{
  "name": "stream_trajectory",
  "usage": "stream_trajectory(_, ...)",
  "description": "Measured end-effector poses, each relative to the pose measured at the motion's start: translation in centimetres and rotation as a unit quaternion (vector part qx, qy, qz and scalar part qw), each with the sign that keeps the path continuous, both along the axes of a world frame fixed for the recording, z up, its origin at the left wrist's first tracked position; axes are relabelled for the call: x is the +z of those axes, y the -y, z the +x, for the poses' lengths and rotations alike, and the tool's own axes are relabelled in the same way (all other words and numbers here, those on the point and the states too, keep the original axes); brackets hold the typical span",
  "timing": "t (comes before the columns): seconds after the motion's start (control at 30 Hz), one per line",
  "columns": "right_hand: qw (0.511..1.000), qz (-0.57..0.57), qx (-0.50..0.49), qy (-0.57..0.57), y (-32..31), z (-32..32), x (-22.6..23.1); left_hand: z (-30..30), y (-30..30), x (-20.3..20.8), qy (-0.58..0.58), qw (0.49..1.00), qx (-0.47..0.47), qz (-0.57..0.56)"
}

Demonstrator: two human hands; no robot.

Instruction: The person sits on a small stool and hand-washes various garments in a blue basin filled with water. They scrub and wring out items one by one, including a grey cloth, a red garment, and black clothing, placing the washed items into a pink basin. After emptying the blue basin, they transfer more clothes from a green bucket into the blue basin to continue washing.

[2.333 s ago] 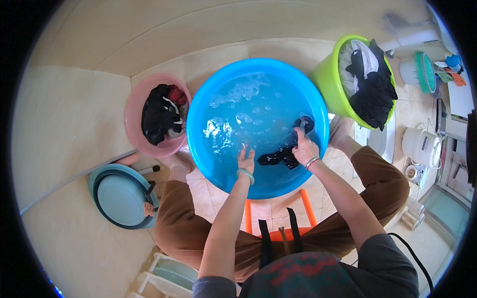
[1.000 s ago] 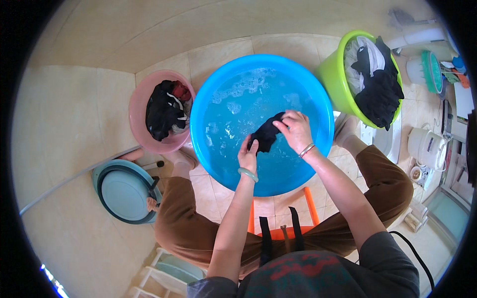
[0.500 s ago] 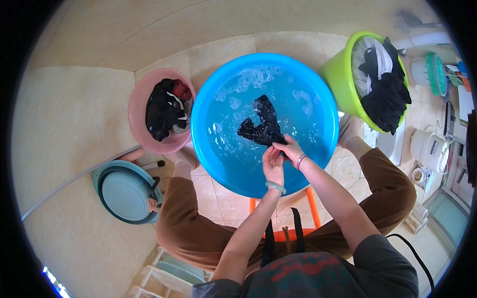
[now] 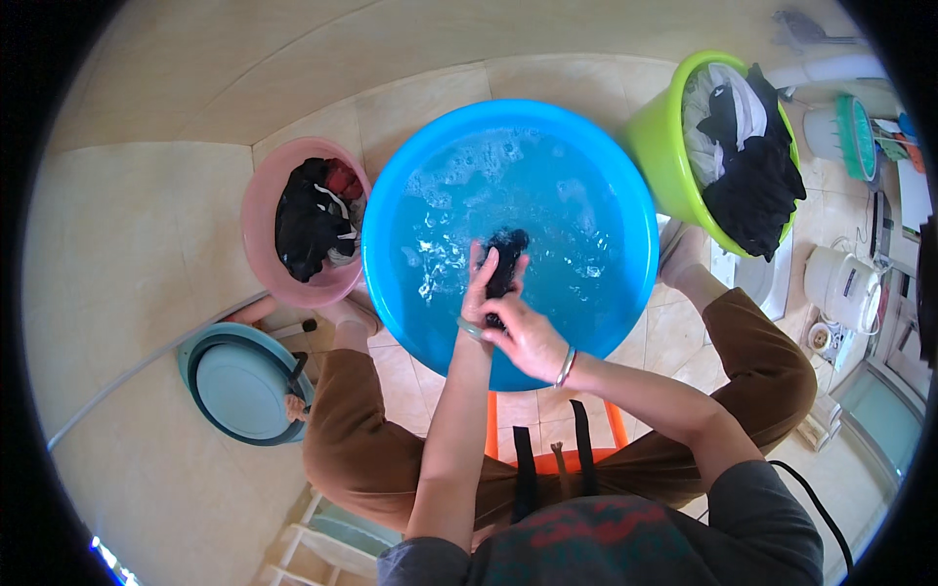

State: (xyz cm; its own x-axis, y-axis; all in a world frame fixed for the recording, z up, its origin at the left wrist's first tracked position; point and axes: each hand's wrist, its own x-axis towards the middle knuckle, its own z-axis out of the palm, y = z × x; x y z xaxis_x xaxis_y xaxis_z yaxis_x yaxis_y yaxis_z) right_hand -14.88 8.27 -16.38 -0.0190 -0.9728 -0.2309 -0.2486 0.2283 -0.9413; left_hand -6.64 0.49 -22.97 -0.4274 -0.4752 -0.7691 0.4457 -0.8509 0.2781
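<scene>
Both hands closed on a dark cloth point(image 4: 506, 262): left hand point(image 4: 481, 293) and right hand point(image 4: 528, 337) squeeze it over the blue basin point(image 4: 625, 293)'s soapy water. Washing looks midway; green bucket point(image 4: 655, 146) holds more clothes.

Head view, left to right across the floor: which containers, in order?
Teal round basin → pink plastic basin with dark clothes → big blue tub of soapy water → lime-green bucket stuffed with black and white laundry.

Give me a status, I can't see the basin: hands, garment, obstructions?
Left hand and right hand both clamped on bunched black wet garment. Over round blue plastic basin of soapy water. Nothing obstructing.
</scene>
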Motion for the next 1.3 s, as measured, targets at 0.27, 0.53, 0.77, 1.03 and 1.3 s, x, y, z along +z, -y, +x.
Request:
stream_trajectory(0.27,0.965,-0.179,-0.006,-0.194,1.9,2.8,0.4,1.8,-2.7,-2.6,-0.149,0.987,0.045,0.043)
stream_trajectory(0.53,0.97,-0.124,-0.02,-0.207,3.6,-0.1,-5.8,-0.2,-3.6,-1.4,0.123,0.984,0.13,-0.001)
stream_trajectory(0.77,0.927,0.1,-0.097,-0.348,0.9,-6.8,-11.8,0.5,-3.4,-0.4,0.217,0.972,-0.051,-0.079)
stream_trajectory(1.03,0.941,0.188,-0.087,-0.267,-1.9,-5.2,-15.1,1.9,-3.0,-2.3,0.156,0.983,-0.088,0.05)
stream_trajectory(1.3,0.999,-0.036,0.002,0.028,0.3,0.4,-2.7,2.8,-2.5,-4.1,-0.035,0.998,0.023,0.047)
